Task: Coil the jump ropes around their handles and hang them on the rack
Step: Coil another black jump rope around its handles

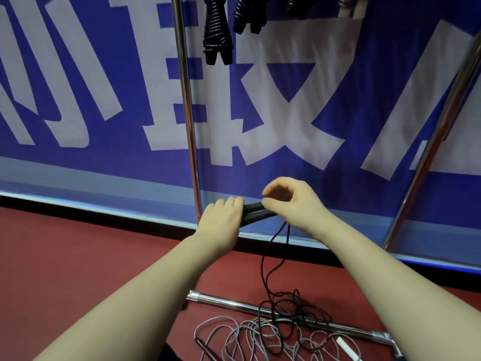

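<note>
My left hand [223, 217] grips the two black handles [256, 212] of a jump rope, held side by side and pointing right. My right hand [291, 201] is at the handles' right ends, fingers curled and pinching the thin black rope [263, 267]. That rope drops from the handles to a loose black tangle [294, 311] on the floor. Two coiled black jump ropes [217, 35] [247, 14] hang from the rack at the top of the view.
The rack's chrome uprights [188, 108] [440, 131] stand before a blue banner with white characters; its base bar [260, 311] lies on the red floor. A grey jump rope [260, 340] with a white handle [346, 347] lies tangled below.
</note>
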`<state>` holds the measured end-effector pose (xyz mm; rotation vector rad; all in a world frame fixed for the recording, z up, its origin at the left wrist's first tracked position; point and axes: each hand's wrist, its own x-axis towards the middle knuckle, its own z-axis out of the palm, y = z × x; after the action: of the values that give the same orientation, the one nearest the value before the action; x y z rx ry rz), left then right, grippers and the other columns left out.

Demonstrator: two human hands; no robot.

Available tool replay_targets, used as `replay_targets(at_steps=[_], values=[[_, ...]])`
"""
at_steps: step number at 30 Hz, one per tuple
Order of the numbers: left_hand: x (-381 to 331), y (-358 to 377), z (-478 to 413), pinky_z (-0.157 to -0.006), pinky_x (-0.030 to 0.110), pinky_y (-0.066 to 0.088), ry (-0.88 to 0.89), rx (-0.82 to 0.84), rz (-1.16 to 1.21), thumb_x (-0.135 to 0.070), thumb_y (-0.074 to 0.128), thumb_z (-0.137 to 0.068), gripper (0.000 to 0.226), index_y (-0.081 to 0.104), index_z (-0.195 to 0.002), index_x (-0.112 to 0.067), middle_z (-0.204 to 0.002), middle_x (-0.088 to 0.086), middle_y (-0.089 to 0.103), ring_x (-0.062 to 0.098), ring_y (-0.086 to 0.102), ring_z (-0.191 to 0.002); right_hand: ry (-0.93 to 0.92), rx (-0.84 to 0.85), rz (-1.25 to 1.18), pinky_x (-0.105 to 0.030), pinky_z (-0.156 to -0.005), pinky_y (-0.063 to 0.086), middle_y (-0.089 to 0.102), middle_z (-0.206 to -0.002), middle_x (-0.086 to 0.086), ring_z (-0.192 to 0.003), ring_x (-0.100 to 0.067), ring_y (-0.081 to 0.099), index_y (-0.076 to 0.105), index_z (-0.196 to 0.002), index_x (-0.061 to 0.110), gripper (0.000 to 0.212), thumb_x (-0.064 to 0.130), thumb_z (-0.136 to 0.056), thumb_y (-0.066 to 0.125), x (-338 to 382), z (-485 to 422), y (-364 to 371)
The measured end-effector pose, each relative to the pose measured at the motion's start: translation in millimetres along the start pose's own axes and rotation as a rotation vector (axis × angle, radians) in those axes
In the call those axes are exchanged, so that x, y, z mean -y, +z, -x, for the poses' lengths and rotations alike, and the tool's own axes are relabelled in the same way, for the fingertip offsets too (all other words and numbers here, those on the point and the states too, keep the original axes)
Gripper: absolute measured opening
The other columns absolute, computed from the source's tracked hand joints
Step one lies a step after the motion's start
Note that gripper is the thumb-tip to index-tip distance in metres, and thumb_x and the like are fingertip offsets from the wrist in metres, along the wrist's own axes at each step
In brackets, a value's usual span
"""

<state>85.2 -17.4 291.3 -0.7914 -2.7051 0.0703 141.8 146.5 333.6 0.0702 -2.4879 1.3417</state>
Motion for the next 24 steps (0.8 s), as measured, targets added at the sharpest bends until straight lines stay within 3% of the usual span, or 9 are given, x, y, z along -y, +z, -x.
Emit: replay_targets(at_steps=[3,5,7,10,14,17,19,22,24], values=[[-5.8,-5.4,1.8,-0.070,0.031,0.021,0.067,-0.015,0.022,-0.004,0.049,-0.086,0.032,0.037,-0.115,-0.014,-0.108,0.002,0.047,0.025,0.042,-0.090,-0.031,0.239,0.518,-0.030,-0.110,0.031,0.058,-0.121,0.000,-0.120,-0.017,0.050,0.056,-0.127,0.017,0.045,0.020,-0.082,0.063,-6.8,-0.1,4.9],[-11.9,-9.9,2.5,-0.070,0.031,0.019,0.119,-0.040,0.022,-0.005,0.049,-0.086,0.034,0.038,-0.116,-0.015,-0.098,-0.002,0.039,0.021,0.032,-0.083,-0.093,0.362,0.896,-0.038,-0.116,0.020,0.059,-0.114,-0.003,-0.115,-0.023,0.051,0.050,-0.118,0.014,0.038,0.028,-0.084,0.060,-17.4,2.1,12.2],[-17.1,-12.5,2.6,-0.070,0.031,0.018,0.166,-0.053,0.037,-0.005,0.049,-0.086,0.034,0.039,-0.116,-0.015,-0.094,-0.005,0.033,0.019,0.028,-0.082,-0.148,0.295,1.033,-0.037,-0.103,0.031,0.061,-0.105,-0.002,-0.105,-0.025,0.055,0.042,-0.099,0.016,0.027,0.035,-0.086,0.058,-20.7,6.8,16.9],[-16.8,-13.4,3.1,-0.069,0.031,0.016,0.205,-0.086,0.085,-0.005,0.049,-0.085,0.033,0.041,-0.116,-0.016,-0.094,-0.006,0.036,0.018,0.028,-0.081,-0.156,0.207,0.980,-0.032,-0.072,0.034,0.061,-0.097,0.000,-0.091,-0.026,0.059,0.038,-0.091,0.019,0.021,0.031,-0.087,0.055,-13.0,8.7,16.1],[-15.3,-13.4,2.7,-0.074,0.032,0.028,0.207,-0.150,0.258,-0.003,0.052,-0.083,0.042,0.048,-0.124,-0.012,-0.109,0.003,0.057,0.024,0.044,-0.088,-0.107,0.204,0.989,-0.031,-0.064,0.034,0.047,-0.077,0.003,-0.071,-0.025,0.047,0.042,-0.086,0.018,0.012,0.024,-0.084,0.053,-3.5,9.0,10.4],[-10.3,-12.7,0.0,-0.084,0.038,0.041,0.013,-0.202,0.465,0.005,0.054,-0.078,0.063,0.042,-0.138,-0.011,-0.127,0.008,0.048,0.029,0.048,-0.106,-0.018,0.145,0.918,-0.031,-0.062,0.034,0.045,-0.070,0.004,-0.067,-0.023,0.047,0.041,-0.077,0.020,0.012,0.019,-0.080,0.054,-2.3,6.5,3.5],[-6.4,-12.7,-1.0,-0.080,0.034,0.048,-0.197,-0.114,0.740,0.011,0.046,-0.079,0.064,0.043,-0.137,-0.015,-0.132,0.006,0.042,0.023,0.049,-0.107,0.045,0.111,0.889,-0.031,-0.062,0.036,0.049,-0.071,0.003,-0.065,-0.022,0.048,0.038,-0.071,0.021,0.018,0.017,-0.078,0.054,-4.5,4.8,-1.6],[-6.6,-19.4,-1.8,-0.067,0.029,0.050,-0.470,0.000,1.366,-0.009,0.046,-0.098,0.021,0.053,-0.116,-0.017,-0.114,0.005,0.058,0.014,0.059,-0.082,0.084,0.102,0.860,-0.031,-0.060,0.035,0.050,-0.071,0.003,-0.063,-0.021,0.048,0.039,-0.071,0.021,0.017,0.017,-0.077,0.054,-7.4,5.7,-5.0],[-8.0,-28.0,-3.7,-0.062,0.031,0.047,-0.521,0.050,1.452,-0.037,0.039,-0.103,0.029,0.057,-0.107,-0.015,-0.086,0.006,0.065,0.016,0.061,-0.065,0.063,0.123,0.845,-0.031,-0.061,0.036,0.049,-0.070,0.004,-0.065,-0.022,0.049,0.039,-0.072,0.021,0.016,0.017,-0.077,0.054,-5.6,7.0,-0.9]])
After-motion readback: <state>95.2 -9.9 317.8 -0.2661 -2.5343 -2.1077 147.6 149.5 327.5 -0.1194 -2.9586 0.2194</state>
